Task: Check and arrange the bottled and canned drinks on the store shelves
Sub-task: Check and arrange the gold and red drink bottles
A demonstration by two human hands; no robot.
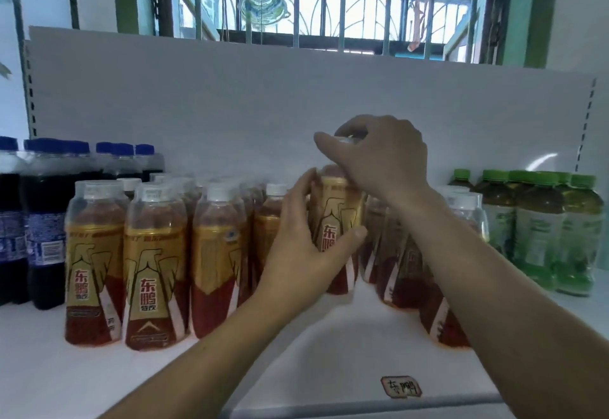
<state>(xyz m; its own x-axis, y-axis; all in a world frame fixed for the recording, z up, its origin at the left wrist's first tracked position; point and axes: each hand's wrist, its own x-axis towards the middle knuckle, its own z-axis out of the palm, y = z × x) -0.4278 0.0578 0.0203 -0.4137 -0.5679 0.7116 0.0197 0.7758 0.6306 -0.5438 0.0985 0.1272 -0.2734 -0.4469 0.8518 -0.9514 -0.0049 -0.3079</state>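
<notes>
Left hand [303, 240] curls round the gold bottle [336, 217], right hand [385, 158] grips it from above, probably to face its label forward, left of the green bottles [540, 230].

Daylight enters through the barred window [329, 6], which is overexposed. The back panel [197, 105] is evenly lit with a bluish cast and one glare patch at right. The held bottle [334, 211] is motion-blurred. Green-capped bottles [540, 230] bow at the edge.
</notes>
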